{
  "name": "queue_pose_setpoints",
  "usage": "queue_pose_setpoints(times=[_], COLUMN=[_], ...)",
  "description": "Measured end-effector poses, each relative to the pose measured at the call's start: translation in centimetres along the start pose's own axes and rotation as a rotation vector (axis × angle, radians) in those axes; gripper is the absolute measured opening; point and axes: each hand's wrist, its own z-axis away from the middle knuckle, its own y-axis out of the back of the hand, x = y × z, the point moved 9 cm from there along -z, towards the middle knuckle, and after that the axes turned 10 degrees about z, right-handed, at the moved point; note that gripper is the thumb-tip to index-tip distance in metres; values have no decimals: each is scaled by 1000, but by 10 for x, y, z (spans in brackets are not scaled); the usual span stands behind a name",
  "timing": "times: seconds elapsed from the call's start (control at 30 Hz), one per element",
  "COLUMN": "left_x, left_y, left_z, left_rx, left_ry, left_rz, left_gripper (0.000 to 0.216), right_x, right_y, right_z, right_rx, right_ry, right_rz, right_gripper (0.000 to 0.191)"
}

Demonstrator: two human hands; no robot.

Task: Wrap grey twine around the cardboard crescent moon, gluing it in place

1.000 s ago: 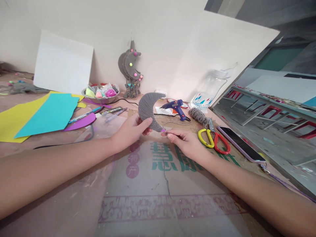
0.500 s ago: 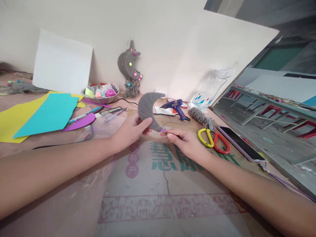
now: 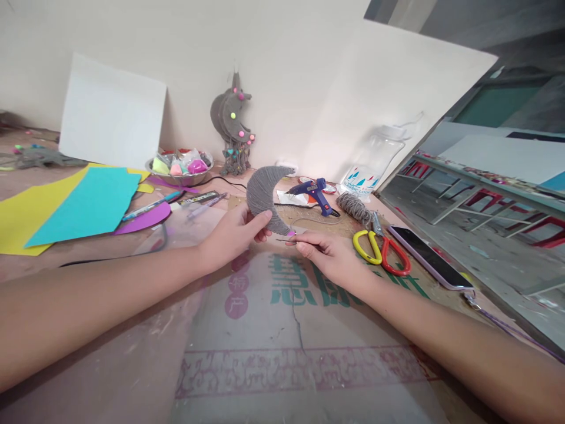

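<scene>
My left hand point(image 3: 233, 234) holds a crescent moon wrapped in grey yarn point(image 3: 263, 197) upright above the table, thumb and fingers pinching its lower curve. My right hand point(image 3: 329, 254) sits just right of the crescent's lower tip, its fingers pinched on the loose grey yarn strand point(image 3: 286, 239) by a small purple bit at that tip. The strand loops back over the table toward a bundle of grey yarn point(image 3: 353, 206).
A blue glue gun point(image 3: 314, 192), yellow and red scissors point(image 3: 382, 251), a phone point(image 3: 430, 257) and a clear jar point(image 3: 374, 162) lie to the right. A bowl of coloured bits point(image 3: 180, 165), pens, teal and yellow sheets point(image 3: 83, 203) lie left. Finished grey moons point(image 3: 233, 118) hang on the wall.
My right hand has shifted slightly down and left, and a short piece of the yarn strand now shows beyond its fingertips. The crescent and my left hand have barely moved.
</scene>
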Motion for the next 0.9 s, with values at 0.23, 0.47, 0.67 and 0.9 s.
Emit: queue_pose_setpoints(times=[0.23,0.47,0.67,0.9], left_x=[-4,21,17,7], left_y=[3,-8,-6,5], left_z=[-1,16,17,4], left_rx=[10,-22,-20,55], left_ry=[-4,-164,-134,-60], left_rz=[-8,-225,-89,55], left_gripper=[25,23,25,23], right_x=[-12,-25,-48,-69], right_y=[-1,-10,-26,-22], right_z=[1,7,9,23], right_rx=[-36,-35,-135,-132], right_ry=[102,228,303,437], right_rz=[135,356,223,284], right_gripper=[30,29,58,25])
